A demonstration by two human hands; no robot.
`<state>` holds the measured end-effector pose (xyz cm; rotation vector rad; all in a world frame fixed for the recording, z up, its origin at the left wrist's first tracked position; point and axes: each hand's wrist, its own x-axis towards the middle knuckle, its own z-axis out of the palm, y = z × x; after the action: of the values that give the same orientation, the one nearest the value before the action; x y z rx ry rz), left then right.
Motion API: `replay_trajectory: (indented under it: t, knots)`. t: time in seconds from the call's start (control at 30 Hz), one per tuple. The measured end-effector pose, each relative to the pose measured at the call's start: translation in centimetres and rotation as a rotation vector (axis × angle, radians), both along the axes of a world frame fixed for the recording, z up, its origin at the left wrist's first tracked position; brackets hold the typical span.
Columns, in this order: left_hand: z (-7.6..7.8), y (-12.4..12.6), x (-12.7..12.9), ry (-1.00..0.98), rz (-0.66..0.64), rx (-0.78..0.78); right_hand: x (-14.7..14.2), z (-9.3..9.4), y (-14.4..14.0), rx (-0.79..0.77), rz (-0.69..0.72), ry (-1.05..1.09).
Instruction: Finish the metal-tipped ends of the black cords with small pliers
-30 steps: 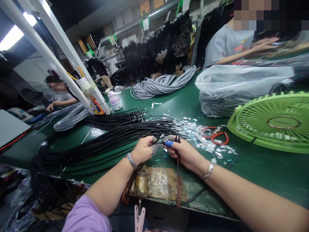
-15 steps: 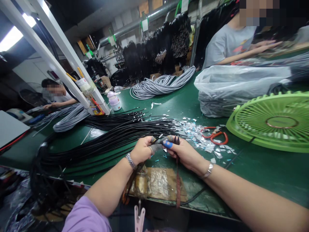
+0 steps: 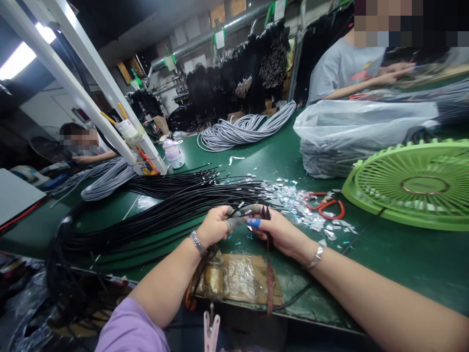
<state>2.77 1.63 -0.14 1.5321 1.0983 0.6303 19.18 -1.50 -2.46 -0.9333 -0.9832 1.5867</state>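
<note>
My left hand [image 3: 215,227] is closed in a pinch, and a black cable [image 3: 236,211] with a pale mark near its end shows at its fingertips. Closed close beside it is my right hand [image 3: 274,227], with blue tape around the thumb. It grips a dark two-pointed tool [image 3: 270,288]; the points stick up above the fingers and a brown handle hangs below. Grey coverings wrap several fingertips, which meet and hide part of the cable. Beneath the hands lies a taped cardboard piece [image 3: 240,278] with a brass-coloured cylinder [image 3: 213,278].
Bundles of black cables [image 3: 164,215] spread across the green table [image 3: 395,264]. White scraps [image 3: 293,195] lie beside red-handled scissors [image 3: 331,208]. A green fan [image 3: 421,186] and a plastic bag [image 3: 366,139] stand right; grey cable coils [image 3: 245,132] lie behind. Two people sit across.
My hands stay together over the same spot, with the fingers shifting slightly on the cable. The person at the right has drawn their hands closer together.
</note>
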Motion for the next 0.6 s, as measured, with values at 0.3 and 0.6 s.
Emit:
replay_trajectory:
  t: [0.3,0.6]
  knots:
    - [-0.7,0.2,-0.5,0.143,-0.095,0.312,0.3,-0.3,0.6,0.233,-0.181,-0.359]
    - [-0.3,-0.2,-1.1,0.373,-0.222,0.628,0.1,0.1,0.5,-0.061,-0.078,-0.294]
